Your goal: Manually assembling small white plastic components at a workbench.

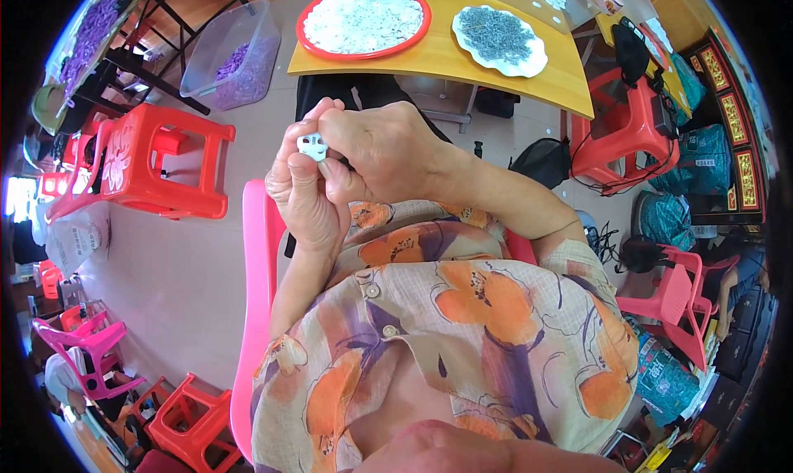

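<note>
Leftward, a clear bin [196,70] held purple pieces [235,63]; next, the left hand [307,202] pinched a small white piece [313,147] before the yellow table [438,64]; the curled right hand [387,149] met it, its own grip unclear; farther right lay a scalloped plate [533,63] of grey pieces [496,37]

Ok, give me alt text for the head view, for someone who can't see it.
The left hand pinches a small pale piece with holes, the curled right hand close against it. Beyond, a yellow table holds a red tray of white pieces and a scalloped white plate of small grey parts.
</note>
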